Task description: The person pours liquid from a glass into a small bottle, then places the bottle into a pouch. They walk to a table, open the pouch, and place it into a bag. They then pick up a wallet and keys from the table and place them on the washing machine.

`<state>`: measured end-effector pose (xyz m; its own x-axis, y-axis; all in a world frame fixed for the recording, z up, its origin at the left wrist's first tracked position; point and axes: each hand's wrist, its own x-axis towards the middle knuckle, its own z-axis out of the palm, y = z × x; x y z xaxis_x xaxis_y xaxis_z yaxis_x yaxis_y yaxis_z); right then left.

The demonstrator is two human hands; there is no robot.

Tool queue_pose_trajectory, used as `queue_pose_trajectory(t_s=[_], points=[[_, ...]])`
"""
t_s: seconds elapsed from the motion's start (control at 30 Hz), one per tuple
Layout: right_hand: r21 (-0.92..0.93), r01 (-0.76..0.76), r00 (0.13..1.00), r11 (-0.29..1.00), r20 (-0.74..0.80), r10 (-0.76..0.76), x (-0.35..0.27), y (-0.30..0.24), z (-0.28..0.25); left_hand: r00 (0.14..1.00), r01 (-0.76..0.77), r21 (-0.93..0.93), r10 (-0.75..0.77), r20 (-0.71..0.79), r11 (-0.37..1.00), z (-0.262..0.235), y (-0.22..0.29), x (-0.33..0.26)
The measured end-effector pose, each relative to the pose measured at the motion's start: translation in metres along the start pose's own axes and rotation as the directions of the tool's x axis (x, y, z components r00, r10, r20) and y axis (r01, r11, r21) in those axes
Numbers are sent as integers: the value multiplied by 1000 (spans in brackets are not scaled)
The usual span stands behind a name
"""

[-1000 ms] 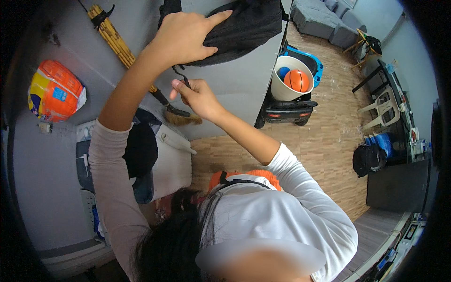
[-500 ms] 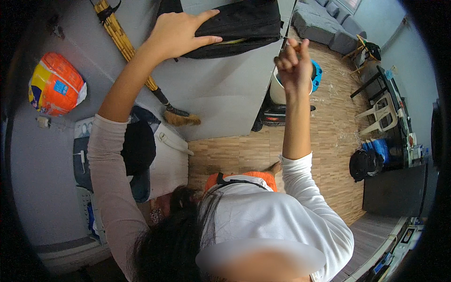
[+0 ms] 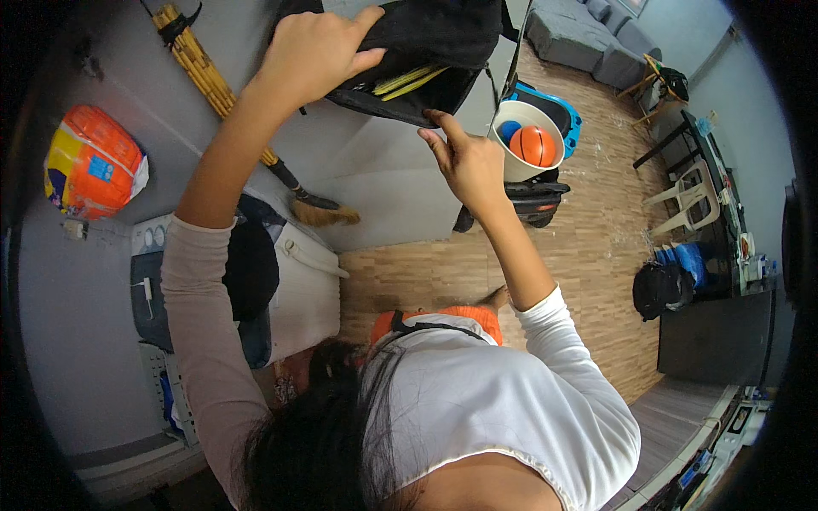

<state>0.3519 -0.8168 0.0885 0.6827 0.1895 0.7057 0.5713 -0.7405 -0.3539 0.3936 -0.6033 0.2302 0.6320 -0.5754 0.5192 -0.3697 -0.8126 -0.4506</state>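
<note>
Black bag (image 3: pixel 434 43) lies just above both hands: left hand (image 3: pixel 311 51) fingers clamp its top, right hand (image 3: pixel 469 157) fingers, spread apart, touch its open edge.

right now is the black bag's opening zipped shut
No, the black bag gapes open, yellow items showing inside, with the left hand gripping it and the right hand at its edge.
</note>
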Motion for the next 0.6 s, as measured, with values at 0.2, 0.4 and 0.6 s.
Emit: queue_pose_trajectory(t_s=[0.2,0.4,0.6], points=[[-136,59,994,989,-84,-71,28,-22,-15,997,-49,5,49,-51,999,0,5,-4],[-311,242,957,919,232,-173,58,-39,-22,995,-65,54,69,-78,996,1,10,-5],[-236,283,959,929,102,-266,57,-36,-11,995,-56,56,60,-84,997,1,9,-9]])
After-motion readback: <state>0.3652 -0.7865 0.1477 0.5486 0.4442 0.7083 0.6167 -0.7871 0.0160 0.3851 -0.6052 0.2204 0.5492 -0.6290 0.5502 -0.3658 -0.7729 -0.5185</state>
